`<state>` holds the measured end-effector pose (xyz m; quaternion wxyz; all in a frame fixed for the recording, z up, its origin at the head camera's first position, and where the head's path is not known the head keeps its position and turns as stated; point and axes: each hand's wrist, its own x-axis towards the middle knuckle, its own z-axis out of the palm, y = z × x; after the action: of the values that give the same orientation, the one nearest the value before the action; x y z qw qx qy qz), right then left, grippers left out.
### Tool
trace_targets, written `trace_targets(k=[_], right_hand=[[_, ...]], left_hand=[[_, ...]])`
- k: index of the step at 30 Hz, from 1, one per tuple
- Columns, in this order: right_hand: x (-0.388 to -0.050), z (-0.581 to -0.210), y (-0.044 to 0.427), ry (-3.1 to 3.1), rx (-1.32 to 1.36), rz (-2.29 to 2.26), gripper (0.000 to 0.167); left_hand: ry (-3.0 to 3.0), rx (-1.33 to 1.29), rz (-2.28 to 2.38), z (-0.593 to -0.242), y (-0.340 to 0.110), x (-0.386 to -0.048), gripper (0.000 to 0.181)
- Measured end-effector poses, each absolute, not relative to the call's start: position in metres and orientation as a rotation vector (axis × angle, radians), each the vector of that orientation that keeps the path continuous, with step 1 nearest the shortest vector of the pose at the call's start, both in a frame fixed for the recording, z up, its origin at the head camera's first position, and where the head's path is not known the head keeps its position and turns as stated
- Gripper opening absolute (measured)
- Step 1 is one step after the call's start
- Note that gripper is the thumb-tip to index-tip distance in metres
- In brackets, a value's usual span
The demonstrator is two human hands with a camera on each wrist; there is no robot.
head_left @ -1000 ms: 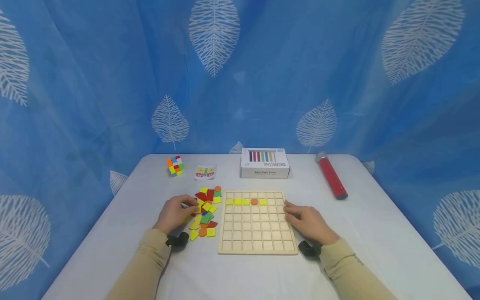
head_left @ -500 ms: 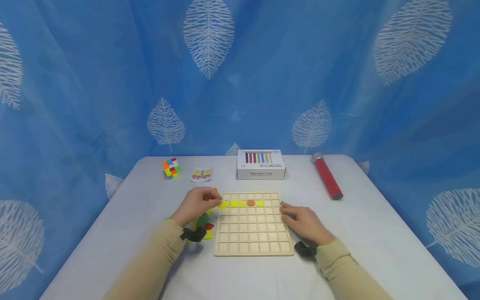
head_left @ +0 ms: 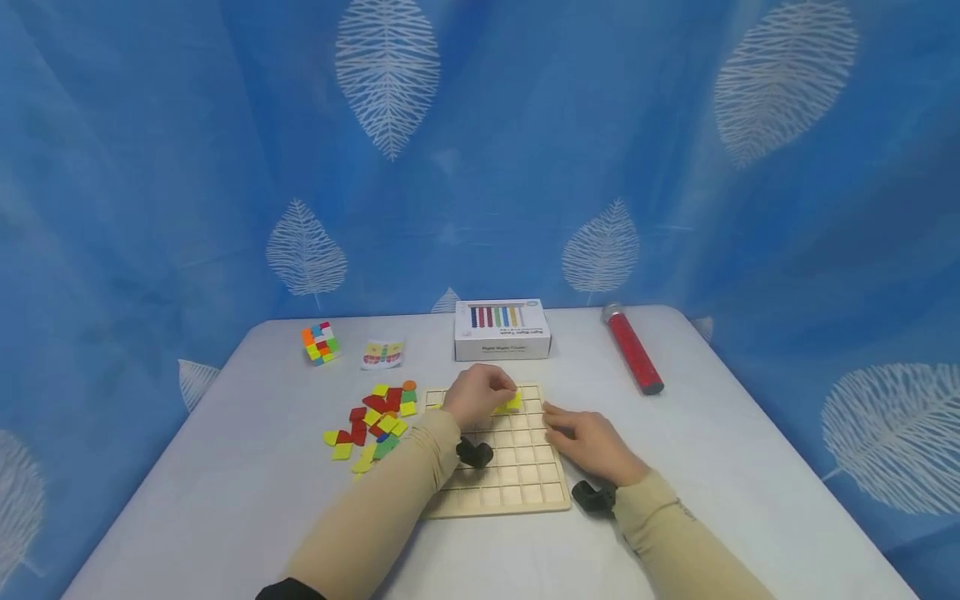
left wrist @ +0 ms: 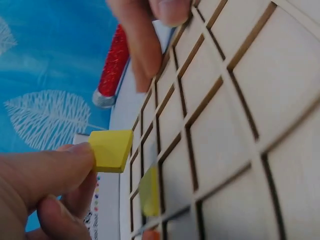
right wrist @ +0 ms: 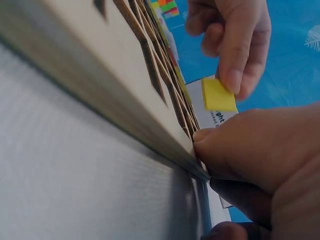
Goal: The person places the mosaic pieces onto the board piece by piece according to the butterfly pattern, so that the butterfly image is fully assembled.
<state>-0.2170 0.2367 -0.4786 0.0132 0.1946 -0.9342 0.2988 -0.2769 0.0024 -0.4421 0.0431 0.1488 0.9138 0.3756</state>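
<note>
My left hand (head_left: 476,396) is over the upper part of a wooden grid board (head_left: 510,477). Between thumb and fingers it pinches a flat yellow square tile (left wrist: 111,151), held above the cells in the left wrist view. Another yellow tile (left wrist: 150,192) lies in a cell below it, with an orange piece (left wrist: 151,234) partly seen beside that. My left hand and forearm hide much of the board's left side in the head view. At the right edge of the board, my right hand (head_left: 592,446) grips the rim, thumb (right wrist: 212,145) on top.
Left of the board lies a loose pile of coloured tiles (head_left: 378,421), partly behind my left sleeve. Toward the back stand a puzzle cube (head_left: 321,343), a small pattern card (head_left: 382,354) and a white box (head_left: 502,332). A red microphone-like tube (head_left: 633,350) lies at the right.
My left hand has gone from the tile pile rightward over the board, carrying a yellow tile. My right hand has stayed at the board's edge. The head view has shifted slightly.
</note>
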Motion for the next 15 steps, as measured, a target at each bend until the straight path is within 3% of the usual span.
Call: trace_targets(k=[15], right_hand=[[-0.219, -0.482, 0.237, -2.951, 0.553, 0.903, 0.041]], left_hand=[[2.886, 0.494, 0.954, -0.454, 0.018, -0.283, 0.008]])
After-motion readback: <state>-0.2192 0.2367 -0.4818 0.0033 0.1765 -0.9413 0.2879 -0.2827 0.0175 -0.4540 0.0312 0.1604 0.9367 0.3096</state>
